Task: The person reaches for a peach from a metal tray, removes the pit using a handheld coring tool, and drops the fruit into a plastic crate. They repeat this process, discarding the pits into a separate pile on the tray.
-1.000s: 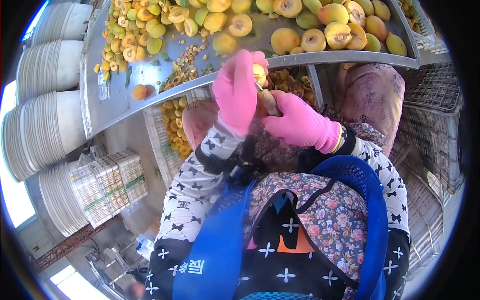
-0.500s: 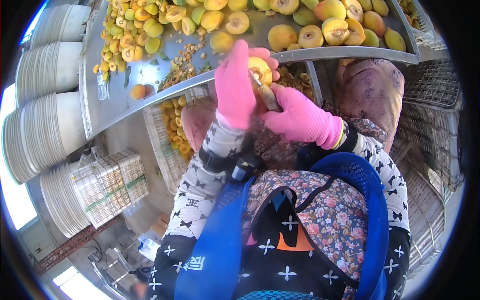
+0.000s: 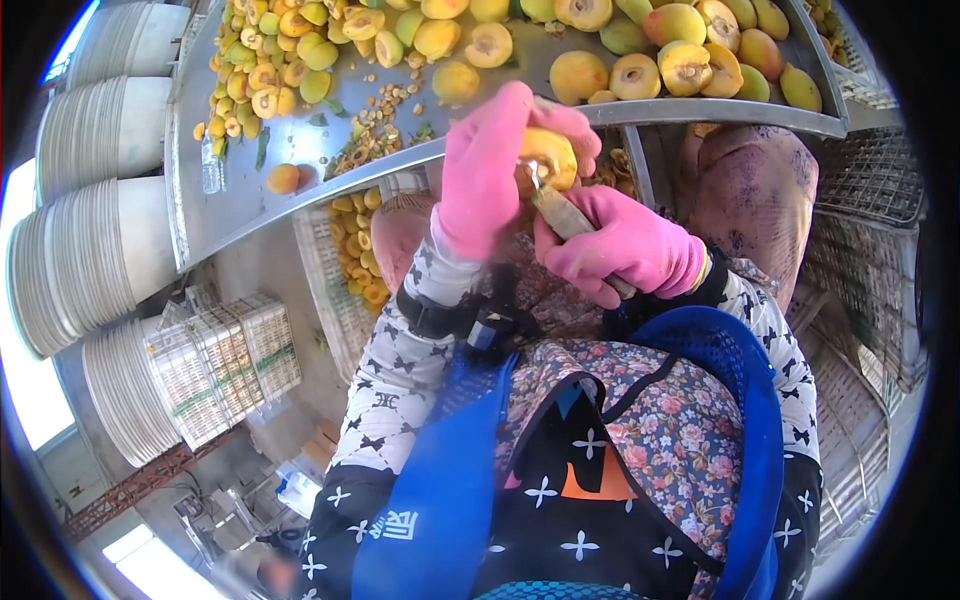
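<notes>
My left hand (image 3: 487,175), in a pink glove, is closed around a halved yellow peach (image 3: 556,156) just past the metal table's near edge. The wooden handle of a pitting tool (image 3: 566,216) lies in my right hand (image 3: 635,240), also pink-gloved, with the fingers wrapped round it. Its metal tip touches the cut face of the peach half, at the pit hollow. Whole and halved peaches (image 3: 685,68) lie on the table beyond my hands.
Pit scraps (image 3: 372,130) and a plastic bottle (image 3: 212,166) lie on the metal table (image 3: 235,225). Below it, a crate holds peach halves (image 3: 358,240). Stacked white basins (image 3: 95,250) stand at left, with tied crates (image 3: 225,360); more crates (image 3: 865,240) stand at right.
Both hands have shifted slightly to the right, and the peach half has turned in my left hand. My right hand has moved down and right with the tool, showing more of its handle.
</notes>
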`<state>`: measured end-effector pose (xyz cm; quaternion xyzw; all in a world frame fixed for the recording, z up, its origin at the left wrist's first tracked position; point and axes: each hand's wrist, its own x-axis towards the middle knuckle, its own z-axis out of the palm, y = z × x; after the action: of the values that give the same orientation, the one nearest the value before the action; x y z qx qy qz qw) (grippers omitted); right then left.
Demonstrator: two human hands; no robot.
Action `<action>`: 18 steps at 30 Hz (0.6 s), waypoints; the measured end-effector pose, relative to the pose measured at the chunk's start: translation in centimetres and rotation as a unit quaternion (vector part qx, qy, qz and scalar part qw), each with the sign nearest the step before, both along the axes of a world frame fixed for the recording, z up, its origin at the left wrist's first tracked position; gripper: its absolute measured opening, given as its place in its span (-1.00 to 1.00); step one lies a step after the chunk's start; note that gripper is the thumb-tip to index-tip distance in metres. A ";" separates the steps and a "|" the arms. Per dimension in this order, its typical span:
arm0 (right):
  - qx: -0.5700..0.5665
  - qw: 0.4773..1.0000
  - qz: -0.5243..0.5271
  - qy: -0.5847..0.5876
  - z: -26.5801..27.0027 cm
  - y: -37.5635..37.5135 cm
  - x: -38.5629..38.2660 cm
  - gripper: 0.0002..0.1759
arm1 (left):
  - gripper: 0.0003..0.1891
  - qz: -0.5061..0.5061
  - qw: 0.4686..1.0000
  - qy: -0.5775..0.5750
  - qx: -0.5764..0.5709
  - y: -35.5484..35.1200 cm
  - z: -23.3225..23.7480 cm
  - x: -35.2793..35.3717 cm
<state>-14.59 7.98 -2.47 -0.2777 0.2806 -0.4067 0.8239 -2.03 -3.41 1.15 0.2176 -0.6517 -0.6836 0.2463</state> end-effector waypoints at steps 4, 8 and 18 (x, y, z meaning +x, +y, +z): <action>-0.006 0.997 0.060 -0.042 -0.5 0.1 1.1 -0.88 | -0.67 -0.084 0.992 -0.086 0.028 -1.3 0.7 2.6; 0.001 0.995 0.095 0.013 1.0 0.5 -0.3 -0.86 | -0.74 -0.025 0.983 -0.177 0.045 -4.5 1.3 12.2; -0.112 0.811 -0.076 0.569 -2.3 -1.4 -0.8 -0.63 | -0.36 0.151 0.908 -0.356 -0.162 -10.4 -2.2 6.2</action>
<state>-15.36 6.54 -4.81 -0.5277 0.6715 -0.2661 0.4470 4.13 -13.82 -1.03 0.4994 -0.7570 -0.4006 0.1306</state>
